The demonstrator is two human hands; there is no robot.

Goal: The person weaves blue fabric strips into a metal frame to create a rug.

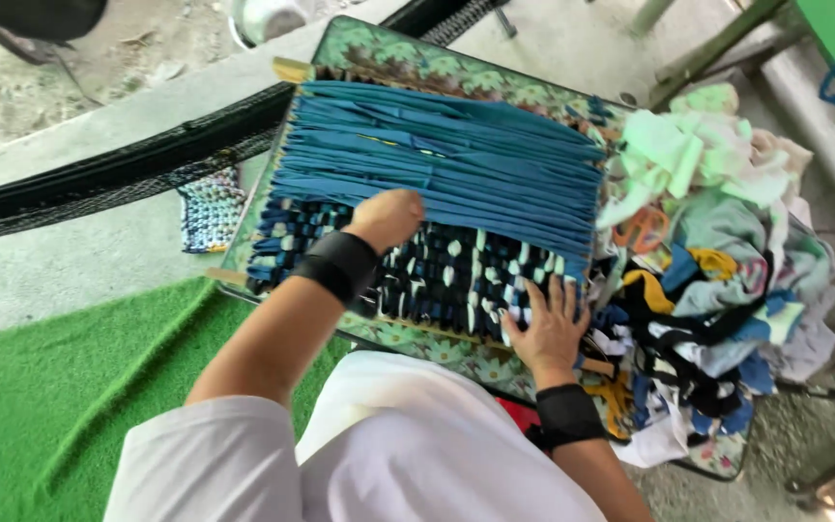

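Note:
A wooden weaving frame [294,70] lies on a patterned tray, strung with blue fabric strips [446,159]. Its near part is a woven patch [442,275] of dark blue, black and white strips. My left hand [386,217] is curled at the edge where the weave meets the loose blue strips, fingers tucked under them; what it grips is hidden. My right hand [545,329] lies flat with fingers spread on the woven patch near the frame's right front corner. Both wrists wear black bands.
A heap of fabric scraps [717,251] in green, white, yellow and blue sits right of the frame, with orange-handled scissors [642,228] in it. A small woven mat [210,208] lies left of the tray. Green artificial turf [60,387] covers the floor at left.

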